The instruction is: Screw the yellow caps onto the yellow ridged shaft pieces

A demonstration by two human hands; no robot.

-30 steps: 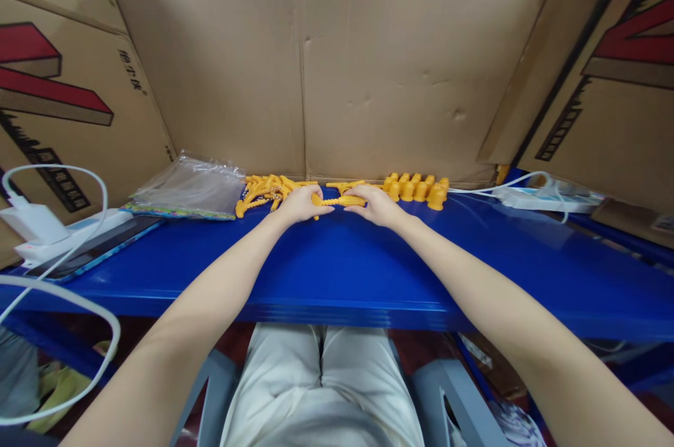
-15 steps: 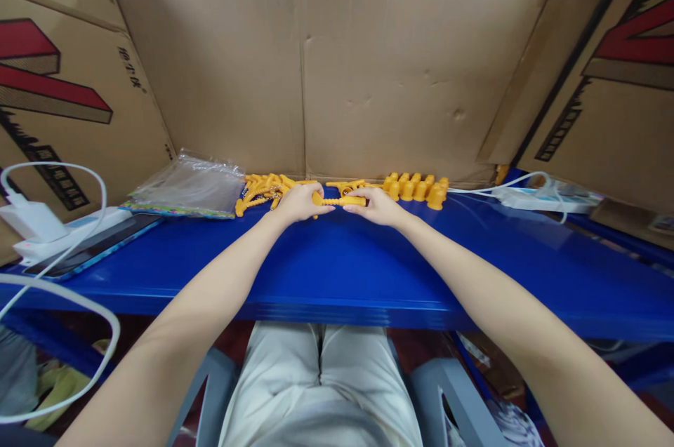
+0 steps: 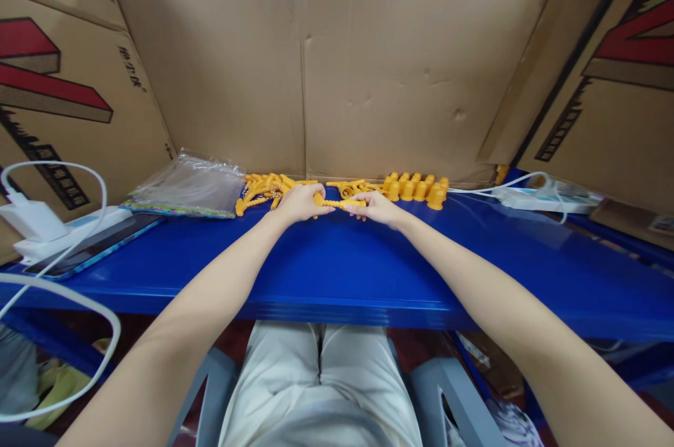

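Observation:
Both hands meet over the back of the blue shelf, at either end of a yellow plastic piece with a ribbed shaft. My left hand is closed on its rounded left end. On the right, the thumb and fingers of my right hand pinch its smoother end, which they partly cover. Behind my left hand lies a heap of similar yellow plastic pieces, some with small metal chains. Beyond my right hand are more loose yellow pieces, and several yellow cup-shaped pieces stand in rows.
Clear plastic bags lie left of the heap, near a phone and a white power strip with a charger. Another power strip is at the right. Cardboard walls the back of the blue shelf.
The fingers of my right hand have shifted and curled under around the smoother end, showing it thinner than before. My left hand has barely moved.

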